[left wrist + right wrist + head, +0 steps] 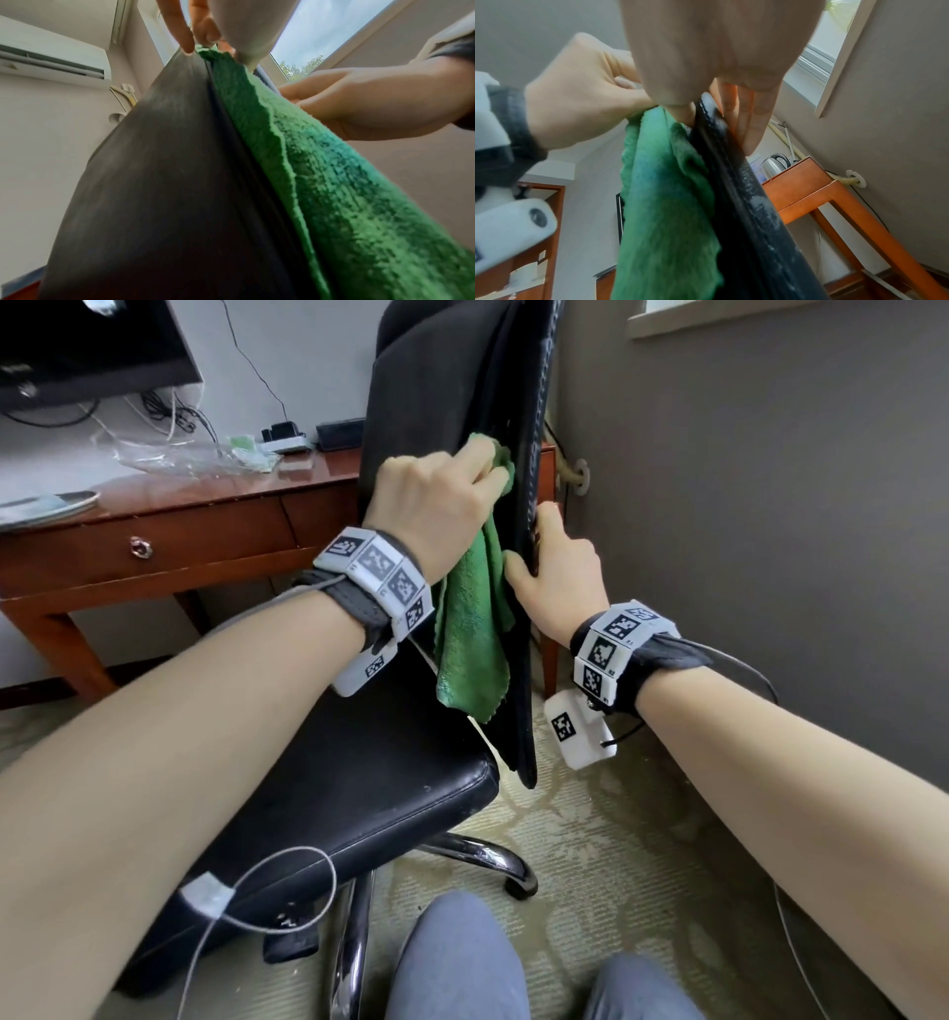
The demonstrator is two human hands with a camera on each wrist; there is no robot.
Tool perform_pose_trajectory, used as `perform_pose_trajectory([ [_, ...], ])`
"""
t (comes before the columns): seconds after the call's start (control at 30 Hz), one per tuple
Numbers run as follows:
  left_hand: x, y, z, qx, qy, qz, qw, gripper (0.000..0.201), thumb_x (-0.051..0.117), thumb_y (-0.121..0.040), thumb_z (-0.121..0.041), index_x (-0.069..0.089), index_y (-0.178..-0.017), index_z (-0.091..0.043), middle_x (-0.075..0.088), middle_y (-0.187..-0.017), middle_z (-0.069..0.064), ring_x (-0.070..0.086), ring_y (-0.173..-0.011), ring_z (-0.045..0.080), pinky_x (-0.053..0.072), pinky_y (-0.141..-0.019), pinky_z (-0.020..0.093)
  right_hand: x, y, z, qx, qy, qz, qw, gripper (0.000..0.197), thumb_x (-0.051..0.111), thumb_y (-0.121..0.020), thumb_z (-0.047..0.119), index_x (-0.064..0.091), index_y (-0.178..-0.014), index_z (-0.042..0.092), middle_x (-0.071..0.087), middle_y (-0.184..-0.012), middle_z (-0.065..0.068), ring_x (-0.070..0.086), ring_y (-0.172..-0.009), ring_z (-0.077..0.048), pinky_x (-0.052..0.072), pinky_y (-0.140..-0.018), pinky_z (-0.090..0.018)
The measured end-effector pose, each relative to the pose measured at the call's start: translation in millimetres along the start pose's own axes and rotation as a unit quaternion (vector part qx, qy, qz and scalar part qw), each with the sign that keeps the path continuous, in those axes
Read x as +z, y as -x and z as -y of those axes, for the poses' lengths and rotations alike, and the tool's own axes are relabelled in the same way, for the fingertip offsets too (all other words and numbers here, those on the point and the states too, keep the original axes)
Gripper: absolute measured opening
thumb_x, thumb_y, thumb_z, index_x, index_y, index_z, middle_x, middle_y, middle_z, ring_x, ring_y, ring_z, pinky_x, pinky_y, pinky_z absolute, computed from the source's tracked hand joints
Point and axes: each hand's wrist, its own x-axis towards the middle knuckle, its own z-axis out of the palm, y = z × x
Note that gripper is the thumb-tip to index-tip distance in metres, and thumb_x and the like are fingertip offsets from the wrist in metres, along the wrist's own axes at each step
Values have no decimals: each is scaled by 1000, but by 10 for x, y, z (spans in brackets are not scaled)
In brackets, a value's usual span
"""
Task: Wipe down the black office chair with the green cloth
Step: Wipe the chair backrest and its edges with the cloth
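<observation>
- Soft, limp green terry cloth (475, 629): light, drapes; best bunched at its top. It hangs against the backrest's side edge, at 12 o'clock from the seat.
- Black leather swivel office chair (447, 392): stiff backrest, likely rolls; brace at edge.
- Left hand (436, 505) clenches the cloth's top, pressing it on the backrest.
- Right hand (560, 577) pinches the backrest edge, at 5 o'clock from left hand.

The chair backrest (452, 403) top is cut off by the edge.

Wooden desk (205, 505) against grey wall (770, 505), patterned carpet (590, 839).
</observation>
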Motion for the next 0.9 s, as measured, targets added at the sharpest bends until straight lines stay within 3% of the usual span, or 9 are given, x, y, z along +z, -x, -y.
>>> perform_pose_trajectory([
  [0.13, -107, -237, 104, -9, -19, -17, 1000, 9, 63, -90, -21, 66, -83, -26, 58, -81, -6, 49, -47, 16, 24, -45, 21, 16, 1, -17, 0, 3, -4, 1000, 33, 50, -93, 29, 39, -119, 11, 48, -62, 0, 44, -61, -16, 43, -61, -35],
  [0.23, -102, -342, 111, 12, -64, -37, 997, 14, 66, -84, -20, 61, -71, -23, 59, -81, -7, 47, -44, 15, 23, -45, 20, 24, -5, -25, 0, 1, -11, 1000, 32, 49, -93, 29, 39, -118, 11, 48, -63, -1, 46, -64, -25, 44, -64, -36],
  [0.47, -64, -453, 258, 62, -89, -75, 991, 12, 66, -86, -27, 61, -74, -26, 58, -79, -9, 46, -46, 13, 27, -46, 18, 47, -19, -44, -6, -4, -20, 1000, 30, 50, -93, 27, 41, -116, 11, 57, -67, -8, 50, -66, -27, 47, -66, -38],
  [0.6, -25, -352, 191, 85, -70, -71, 991, 10, 64, -87, -21, 64, -78, -26, 61, -86, -8, 48, -48, 13, 30, -42, 22, 64, -37, -88, -7, -10, -21, 1000, 28, 50, -91, 28, 41, -113, 12, 58, -68, -9, 51, -66, -28, 48, -67, -39],
  [0.77, 199, 190, -62, 147, -5, -63, 987, 23, 52, -95, -9, 66, -80, -20, 64, -90, -3, 51, -52, 16, 34, -43, 27, 53, -48, -96, -6, -9, -9, 1000, 32, 51, -93, 29, 40, -118, 13, 60, -73, -8, 50, -65, -25, 47, -66, -37],
  [0.9, 239, 193, -2, 146, -6, -64, 987, 20, 59, -90, -10, 68, -83, -26, 63, -90, -6, 49, -51, 15, 33, -42, 25, 58, -53, -89, -9, -14, -10, 1000, 29, 51, -93, 29, 39, -114, 14, 59, -69, -6, 55, -61, -24, 52, -64, -39],
])
